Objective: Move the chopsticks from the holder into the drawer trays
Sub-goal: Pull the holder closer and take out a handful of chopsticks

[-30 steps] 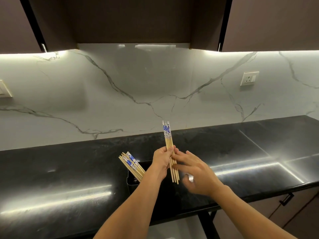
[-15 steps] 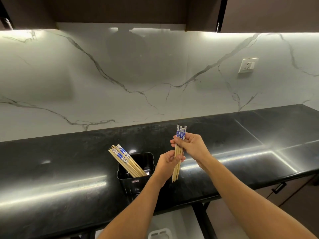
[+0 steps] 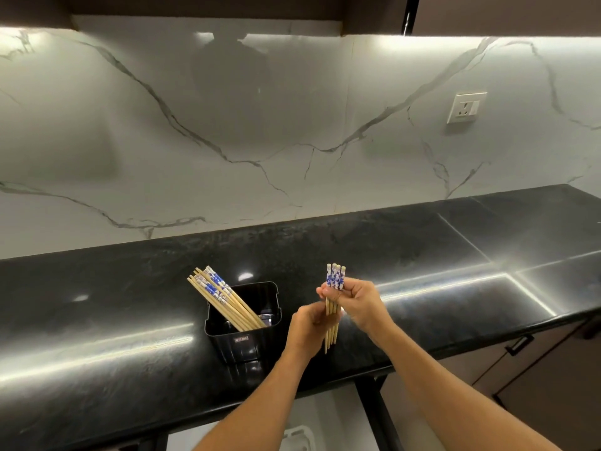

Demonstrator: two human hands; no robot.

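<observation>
A black square holder (image 3: 247, 340) stands on the black countertop, with several wooden chopsticks (image 3: 221, 299) with blue-and-white tops leaning out to the upper left. A small upright bundle of chopsticks (image 3: 335, 279) hangs above the counter, just right of the holder. My right hand (image 3: 361, 304) pinches the bundle near its patterned tops. My left hand (image 3: 307, 327) grips the same bundle lower down on the wooden shafts. The drawer trays are mostly hidden below the counter edge; only a pale corner (image 3: 299, 439) shows.
The black countertop (image 3: 97, 320) runs across the view, against a white marble backsplash with a wall socket (image 3: 465, 107). Dark upper cabinets hang above. Lower cabinet fronts with a black handle (image 3: 518, 345) sit at the right, and a dark post (image 3: 374, 415) stands under the counter.
My right hand has closed on the tops of the bundle that the left hand held alone a second ago. The bundle now stands upright, and the view has tilted downward.
</observation>
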